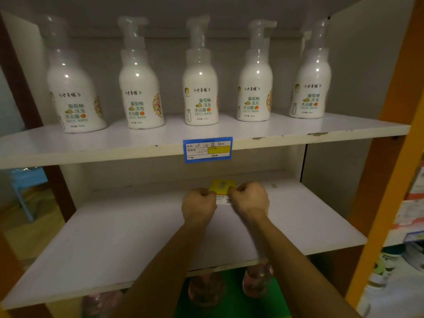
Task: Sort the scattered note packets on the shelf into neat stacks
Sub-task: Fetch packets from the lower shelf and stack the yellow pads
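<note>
Left hand (199, 203) curled, pinching the left edge of the note packets (222, 190) on the middle shelf (114, 237); yellow packet on top, white one beneath, probably squared between both grips; right hand (249, 199) curled likewise on the right edge.

The lower shelf (114, 237) is a white board with a chipped front edge, and near its back middle lie the note packets (222, 187), a yellow one partly over a white one with printed letters (both half hidden by two fists, so how many lie there cannot be told). A small tan scrap (273, 185) lies on the board just right of them, apart from the packets. The upper shelf (91, 145), white and also chipped along its front, carries five white pump bottles (200, 97) standing upright in a row, well spaced, and a blue and yellow price tag (207, 149) is fixed to its front edge.
</note>
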